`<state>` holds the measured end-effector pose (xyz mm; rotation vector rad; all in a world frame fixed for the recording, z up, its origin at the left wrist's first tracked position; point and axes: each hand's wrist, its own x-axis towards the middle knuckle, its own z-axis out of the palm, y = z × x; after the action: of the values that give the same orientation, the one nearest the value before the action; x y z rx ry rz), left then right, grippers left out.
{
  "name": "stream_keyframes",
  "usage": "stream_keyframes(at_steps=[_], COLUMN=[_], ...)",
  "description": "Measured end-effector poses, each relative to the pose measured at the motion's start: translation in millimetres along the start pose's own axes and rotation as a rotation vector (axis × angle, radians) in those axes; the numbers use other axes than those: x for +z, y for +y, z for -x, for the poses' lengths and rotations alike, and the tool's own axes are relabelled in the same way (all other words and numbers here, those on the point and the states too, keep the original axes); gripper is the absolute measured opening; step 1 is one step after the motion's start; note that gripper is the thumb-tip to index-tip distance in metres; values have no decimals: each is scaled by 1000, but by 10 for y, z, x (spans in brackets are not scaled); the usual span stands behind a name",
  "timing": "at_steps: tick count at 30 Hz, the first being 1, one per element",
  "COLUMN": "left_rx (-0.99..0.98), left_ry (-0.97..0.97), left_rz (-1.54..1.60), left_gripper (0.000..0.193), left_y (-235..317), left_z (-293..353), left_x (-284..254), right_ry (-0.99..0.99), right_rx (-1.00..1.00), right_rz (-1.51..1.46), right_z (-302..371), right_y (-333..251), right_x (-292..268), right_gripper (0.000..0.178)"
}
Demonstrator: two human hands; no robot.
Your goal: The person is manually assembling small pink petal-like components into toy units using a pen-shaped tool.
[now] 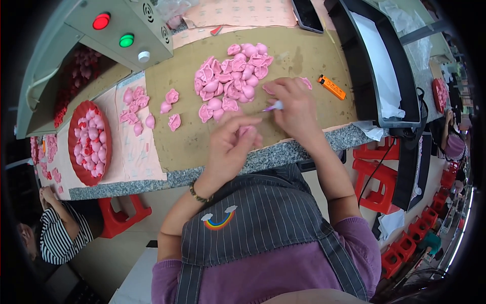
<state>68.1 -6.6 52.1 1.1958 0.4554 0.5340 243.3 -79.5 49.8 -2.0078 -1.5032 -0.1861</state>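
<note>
My left hand (229, 152) is curled around a small pink moulded piece (246, 130) above the near part of the mat. Across from it, my right hand (296, 111) pinches a small applicator with a purple tip (273, 106), and its thin point is directed toward my left hand. Most of the applicator's body is hidden by my fingers. Just beyond both hands lies a pile of pink moulded pieces (223, 83), some rounded like balls, others open and cupped. One pink piece (268, 89) lies partly behind my right hand.
An orange lighter (332, 87) lies right of my right hand, beside a black tray (372, 76). A phone (308, 15) is at the back. Left stand a red basket (71, 139) of pink pieces and a grey machine (152, 30) with buttons. A person in a striped sleeve (63, 233) sits lower left.
</note>
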Motion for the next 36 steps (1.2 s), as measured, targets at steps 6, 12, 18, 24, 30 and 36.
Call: stream_keyframes(at_steps=[6, 12, 18, 24, 30, 36], left_rx=[-340, -511, -533, -443, -404, -409], left_ry=[-144, -25, -101, -80, -89, -106], left_rz=[711, 952, 908, 772, 764, 766], left_gripper=[46, 43, 26, 26, 29, 28], left_y=[-112, -138, -150, -143, -208, -242], left_z=[141, 91, 102, 100, 59, 48], left_x=[-223, -236, -318, -282, -313, -336], right_ry=[24, -71, 38, -119, -163, -146], right_rx=[-10, 110, 91, 69, 355, 352], right_rz=[-314, -706, -291, -232, -327, -415], right_z=[79, 126, -255, -489, -420, -424], right_y=[-112, -378, 246, 376, 404, 429], right_x=[18, -225, -84, 233, 209, 141], right_gripper=[24, 24, 24, 19, 10, 13])
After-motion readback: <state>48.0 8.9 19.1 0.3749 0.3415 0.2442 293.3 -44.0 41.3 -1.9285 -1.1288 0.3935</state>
